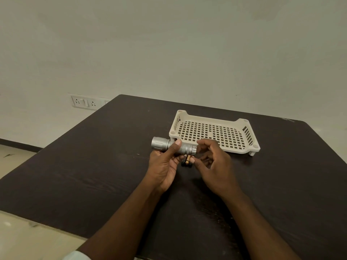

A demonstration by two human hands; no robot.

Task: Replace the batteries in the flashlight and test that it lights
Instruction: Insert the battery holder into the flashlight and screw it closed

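White plastic sockets (85, 102) sit on the wall at the far left, just behind the corner of the dark wooden desk (93, 166). More to the right, the left hand (165, 164) holds the silver metal flashlight (173, 146) above the desk; its fingers are closed around the ribbed middle of the body, with the thumb on top. The flashlight lies level, the wide head pointing to the left and the tail end to the right. Just under the tail end, a small dark holder with brown batteries (187, 161) is between the two hands; I cannot tell if it rests on the desk or is held. The right hand (216, 164) is near the tail end, its fingers half curled and loosely open, holding nothing I can see. Behind the hands, a cream perforated plastic tray (249, 145) stands on the desk.
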